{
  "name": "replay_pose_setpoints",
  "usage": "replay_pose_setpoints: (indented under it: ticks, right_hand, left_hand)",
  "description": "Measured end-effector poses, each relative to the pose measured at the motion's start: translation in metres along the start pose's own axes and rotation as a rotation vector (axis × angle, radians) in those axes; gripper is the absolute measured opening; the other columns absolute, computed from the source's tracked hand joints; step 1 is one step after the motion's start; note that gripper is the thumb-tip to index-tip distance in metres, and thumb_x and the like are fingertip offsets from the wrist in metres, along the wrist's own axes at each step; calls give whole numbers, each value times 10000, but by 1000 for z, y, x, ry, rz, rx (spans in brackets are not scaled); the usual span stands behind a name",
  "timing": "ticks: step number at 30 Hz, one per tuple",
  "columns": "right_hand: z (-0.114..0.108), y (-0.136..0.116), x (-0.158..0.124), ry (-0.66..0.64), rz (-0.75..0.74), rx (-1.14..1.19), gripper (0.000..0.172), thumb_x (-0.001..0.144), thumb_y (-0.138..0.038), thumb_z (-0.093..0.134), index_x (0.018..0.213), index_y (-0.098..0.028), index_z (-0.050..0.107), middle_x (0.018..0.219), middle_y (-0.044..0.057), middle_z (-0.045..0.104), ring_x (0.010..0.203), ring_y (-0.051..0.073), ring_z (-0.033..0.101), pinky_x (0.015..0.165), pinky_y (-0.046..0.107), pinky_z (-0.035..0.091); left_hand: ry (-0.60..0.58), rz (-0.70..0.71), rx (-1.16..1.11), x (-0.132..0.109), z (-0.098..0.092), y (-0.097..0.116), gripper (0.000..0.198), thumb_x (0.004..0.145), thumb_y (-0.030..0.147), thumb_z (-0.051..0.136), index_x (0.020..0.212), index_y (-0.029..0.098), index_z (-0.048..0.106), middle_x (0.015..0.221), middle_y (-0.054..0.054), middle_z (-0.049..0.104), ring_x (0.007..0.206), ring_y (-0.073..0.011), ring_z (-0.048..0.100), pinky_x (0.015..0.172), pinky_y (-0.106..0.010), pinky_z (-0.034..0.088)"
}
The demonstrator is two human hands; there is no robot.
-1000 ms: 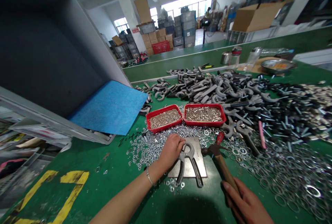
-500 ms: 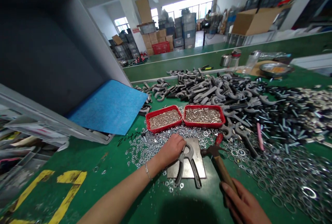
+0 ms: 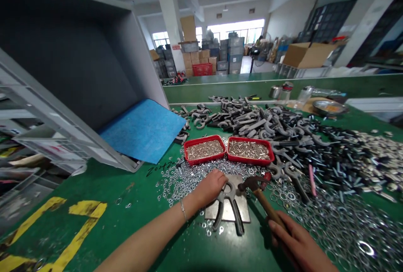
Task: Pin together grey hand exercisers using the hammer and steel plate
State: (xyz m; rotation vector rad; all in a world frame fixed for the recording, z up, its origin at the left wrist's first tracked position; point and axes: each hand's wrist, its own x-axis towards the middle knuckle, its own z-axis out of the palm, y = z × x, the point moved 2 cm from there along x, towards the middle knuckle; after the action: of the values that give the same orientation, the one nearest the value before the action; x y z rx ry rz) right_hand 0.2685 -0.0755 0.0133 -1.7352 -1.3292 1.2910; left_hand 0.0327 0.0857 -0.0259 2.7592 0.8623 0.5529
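Observation:
A plier-like tool (image 3: pixel 229 205) with grey curved jaws and two spread, black-gripped handles lies on a flat metal plate (image 3: pixel 244 209). My left hand (image 3: pixel 211 186) is closed at its jaw end; the fingertips are partly hidden, and any small part between them is too small to make out. My right hand (image 3: pixel 291 234) grips the wooden handle of a hammer (image 3: pixel 266 202). The hammer's dark head is just right of the jaws, above the plate's right side, apart from the tool. Small nuts (image 3: pixel 189 177) lie scattered around the plate.
Two red trays (image 3: pixel 204 151) of small metal pins stand behind the plate. A heap of grey tool halves (image 3: pixel 248 119) lies beyond, with metal rings (image 3: pixel 327 226) and black-handled screws (image 3: pixel 336 154) at right. A large tilted grey crate (image 3: pixel 138 53) holding a blue sheet (image 3: pixel 145 129) is at left.
The hammer head has shifted left, closer to the tool's jaws. My left hand stays at the jaw end. The camera view has tilted up slightly.

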Motion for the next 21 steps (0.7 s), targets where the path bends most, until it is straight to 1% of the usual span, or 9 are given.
replay_pose_setpoints:
  ticks: [3, 7, 10, 13, 16, 18, 21]
  right_hand:
    - [-1, 3, 3, -41, 22, -48, 418, 886, -622, 471, 895, -225, 601, 679, -1, 632, 643, 201, 602, 559, 288, 442]
    - [-9, -4, 14, -70, -39, -186, 412, 901, -591, 435, 931, -215, 598, 725, 19, 659, 735, 236, 634, 686, 334, 480]
    - [-16, -24, 22, -84, -136, -299, 386, 919, -548, 418, 976, -209, 593, 776, 35, 669, 773, 247, 640, 730, 353, 476]
    - [-18, -51, 27, -79, -230, -383, 351, 941, -522, 405, 958, -222, 587, 782, 34, 669, 748, 236, 629, 723, 349, 460]
    - [-17, -67, 29, -64, -255, -400, 354, 946, -533, 408, 917, -229, 587, 782, 30, 668, 740, 227, 621, 718, 340, 451]
    - [-14, -66, 28, -59, -221, -381, 369, 939, -551, 409, 918, -226, 583, 763, 25, 662, 718, 226, 617, 694, 338, 451]
    - [-11, -52, 26, -48, -150, -321, 385, 917, -572, 423, 951, -222, 579, 765, 24, 660, 718, 231, 626, 672, 333, 466]
  left_hand:
    - [21, -52, -102, 0, -1, -1, 188, 1000, 224, 461, 1010, 147, 633, 1006, -90, 643, 988, -221, 545, 908, -355, 453]
    - [74, -102, -150, -4, -3, 1, 195, 999, 277, 487, 1019, 158, 641, 979, -56, 670, 965, -191, 579, 929, -332, 452]
    - [93, -137, -192, -7, -7, 4, 191, 998, 262, 494, 1035, 169, 656, 1006, -56, 681, 986, -190, 584, 937, -327, 446]
    - [89, -210, -269, -7, -12, 8, 172, 980, 233, 520, 965, 171, 680, 971, -55, 681, 972, -196, 586, 926, -328, 443]
    - [105, -288, -312, -5, -18, 8, 159, 956, 224, 547, 899, 167, 684, 920, -49, 680, 921, -199, 601, 868, -320, 458]
    - [121, -324, -333, -4, -22, 7, 152, 952, 230, 547, 922, 166, 682, 934, -47, 688, 905, -193, 615, 836, -305, 468]
    - [134, -350, -367, -3, -27, 5, 151, 954, 232, 537, 972, 181, 679, 990, -37, 690, 947, -181, 622, 850, -283, 467]
